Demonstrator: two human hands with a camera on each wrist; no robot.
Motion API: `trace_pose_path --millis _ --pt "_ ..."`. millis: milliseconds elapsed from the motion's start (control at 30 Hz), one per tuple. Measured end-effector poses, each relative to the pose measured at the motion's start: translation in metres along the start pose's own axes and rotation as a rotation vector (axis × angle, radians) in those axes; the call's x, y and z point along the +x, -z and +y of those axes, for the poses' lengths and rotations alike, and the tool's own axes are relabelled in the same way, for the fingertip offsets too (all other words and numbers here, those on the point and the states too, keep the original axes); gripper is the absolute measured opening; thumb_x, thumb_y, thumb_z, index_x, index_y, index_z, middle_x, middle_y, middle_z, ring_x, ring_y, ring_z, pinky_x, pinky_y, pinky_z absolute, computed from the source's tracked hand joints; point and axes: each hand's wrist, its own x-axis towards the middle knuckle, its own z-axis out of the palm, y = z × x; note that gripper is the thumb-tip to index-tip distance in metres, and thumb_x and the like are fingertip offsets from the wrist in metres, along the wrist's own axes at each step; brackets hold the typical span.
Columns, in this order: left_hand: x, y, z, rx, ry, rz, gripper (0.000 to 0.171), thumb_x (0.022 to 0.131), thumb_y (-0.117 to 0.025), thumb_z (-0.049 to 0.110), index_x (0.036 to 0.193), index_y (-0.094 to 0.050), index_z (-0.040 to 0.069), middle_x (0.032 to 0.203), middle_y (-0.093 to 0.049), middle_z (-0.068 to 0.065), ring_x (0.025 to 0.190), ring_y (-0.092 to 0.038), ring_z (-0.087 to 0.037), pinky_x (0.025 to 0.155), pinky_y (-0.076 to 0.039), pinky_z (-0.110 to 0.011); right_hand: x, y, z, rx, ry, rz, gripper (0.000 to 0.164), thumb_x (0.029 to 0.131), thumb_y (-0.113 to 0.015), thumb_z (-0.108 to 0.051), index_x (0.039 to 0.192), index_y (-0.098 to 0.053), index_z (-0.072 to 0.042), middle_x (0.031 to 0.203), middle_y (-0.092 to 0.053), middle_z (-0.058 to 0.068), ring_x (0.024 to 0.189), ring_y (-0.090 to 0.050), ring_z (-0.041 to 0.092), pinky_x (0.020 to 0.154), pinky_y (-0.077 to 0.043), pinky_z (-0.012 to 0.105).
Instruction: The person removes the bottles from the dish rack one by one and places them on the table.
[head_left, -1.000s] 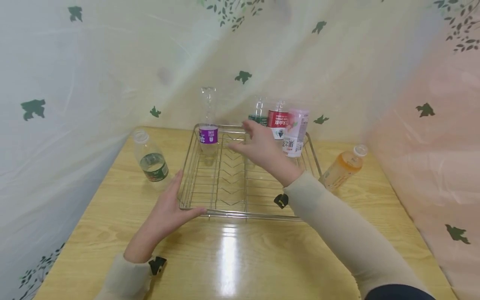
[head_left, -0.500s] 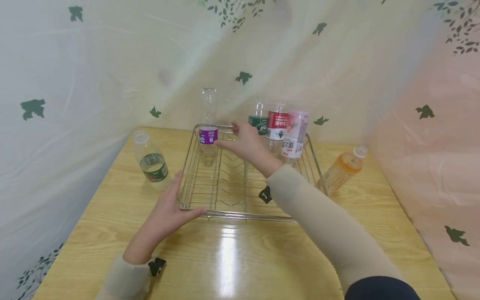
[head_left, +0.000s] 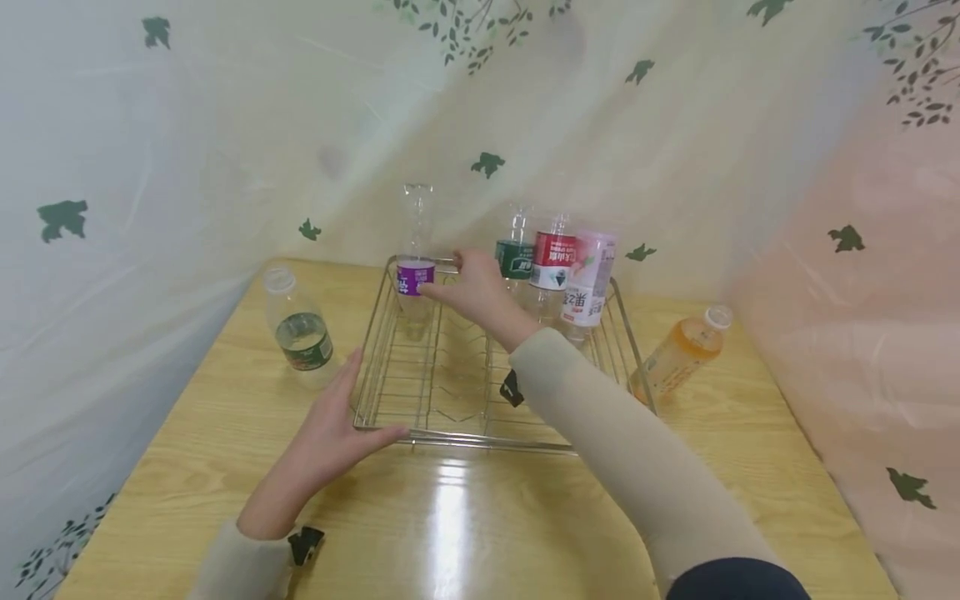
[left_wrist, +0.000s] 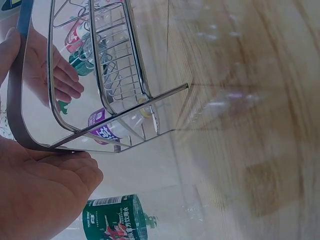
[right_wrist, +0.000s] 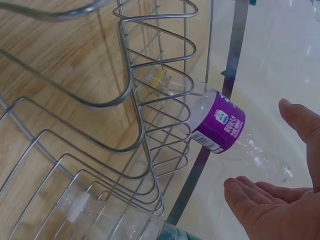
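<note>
A wire dish rack (head_left: 457, 440) sits on the wooden table. At its left end an empty plastic bottle with a purple label (head_left: 415, 275) stands upside down; its yellow cap points down in the right wrist view. My right hand (head_left: 480, 292) is held beside this bottle, thumb and fingers spread apart, and the thumb overlaps the label's edge in the head view. My left hand (head_left: 326, 433) rests at the rack's near left corner, its straight thumb along the front rim and its fingers along the left side. The left wrist view shows that corner between thumb and fingers.
Upside down in the rack's right part stand bottles with a green label (head_left: 515, 259), a red label (head_left: 551, 262) and a pink label (head_left: 591, 279). Outside the rack, a green-labelled bottle (head_left: 303, 342) stands left and an orange-tinted bottle (head_left: 682, 350) right. A patterned curtain (head_left: 360, 125) hangs behind.
My right hand has moved left from in front of the bottles at the rack's right part to the purple-labelled bottle. The left hand has stayed at the rack's corner.
</note>
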Motion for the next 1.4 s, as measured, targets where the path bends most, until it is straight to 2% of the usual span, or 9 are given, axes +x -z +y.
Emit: trace_pose_path --millis 233,433,667,733,1000,1233,1400 --pt "0.001 0.005 -0.001 0.008 -0.002 0.011 0.136 0.07 -0.084 0.065 0.163 -0.005 0.005 0.165 -0.014 -0.024 0.148 -0.018 -0.044 0.117 -0.021 -0.06 0.011 -0.007 -0.012 -0.025 -0.01 -0.004 0.088 0.08 -0.087 -0.042 0.146 -0.048 0.0 0.143 -0.053 0.018 0.13 -0.051 0.034 0.107 -0.046 0.048" --pt "0.0 0.006 -0.003 0.005 0.001 0.011 0.136 0.07 -0.084 0.065 0.162 -0.006 0.003 0.164 -0.015 -0.025 0.148 -0.018 -0.044 0.118 -0.021 -0.06 0.019 -0.016 -0.014 -0.048 -0.04 -0.003 0.087 0.081 -0.087 -0.043 0.145 -0.048 0.003 0.135 -0.058 0.017 0.123 -0.055 0.032 0.105 -0.048 0.044" --pt "-0.001 0.002 -0.004 -0.005 0.004 0.008 0.135 0.071 -0.084 0.064 0.162 -0.007 0.003 0.164 -0.015 -0.025 0.148 -0.018 -0.043 0.118 -0.021 -0.059 0.027 -0.027 -0.017 -0.02 -0.053 0.03 0.072 0.081 -0.088 -0.038 0.129 -0.056 0.005 0.112 -0.063 0.013 0.1 -0.062 0.027 0.085 -0.058 0.036" --pt "-0.002 0.002 -0.003 -0.007 0.008 0.012 0.134 0.071 -0.085 0.063 0.163 -0.007 0.003 0.164 -0.014 -0.025 0.148 -0.018 -0.043 0.118 -0.021 -0.058 0.028 -0.03 -0.018 -0.028 -0.054 0.039 0.071 0.08 -0.088 -0.039 0.126 -0.056 0.004 0.11 -0.062 0.012 0.098 -0.062 0.026 0.084 -0.058 0.036" --pt "-0.003 0.003 -0.002 -0.016 0.011 0.012 0.133 0.071 -0.089 0.056 0.162 -0.009 0.001 0.164 -0.015 -0.024 0.149 -0.018 -0.042 0.118 -0.021 -0.057 0.037 -0.042 -0.011 -0.013 -0.063 0.037 0.069 0.08 -0.089 -0.037 0.127 -0.056 0.002 0.112 -0.062 0.012 0.1 -0.062 0.026 0.085 -0.058 0.034" --pt "-0.004 0.003 0.001 -0.002 0.003 0.016 0.134 0.07 -0.088 0.059 0.162 -0.01 0.0 0.164 -0.016 -0.022 0.149 -0.019 -0.04 0.119 -0.021 -0.056 0.043 -0.048 -0.001 0.018 -0.033 0.038 0.067 0.081 -0.089 -0.034 0.128 -0.057 0.001 0.112 -0.064 0.012 0.1 -0.064 0.025 0.085 -0.058 0.032" --pt "-0.004 0.003 0.003 -0.002 -0.002 0.014 0.133 0.07 -0.087 0.06 0.162 -0.011 0.0 0.165 -0.016 -0.021 0.149 -0.019 -0.038 0.119 -0.021 -0.054 0.045 -0.048 0.001 0.05 -0.054 0.021 0.066 0.08 -0.089 -0.034 0.128 -0.057 -0.001 0.112 -0.064 0.01 0.099 -0.064 0.023 0.083 -0.058 0.031"
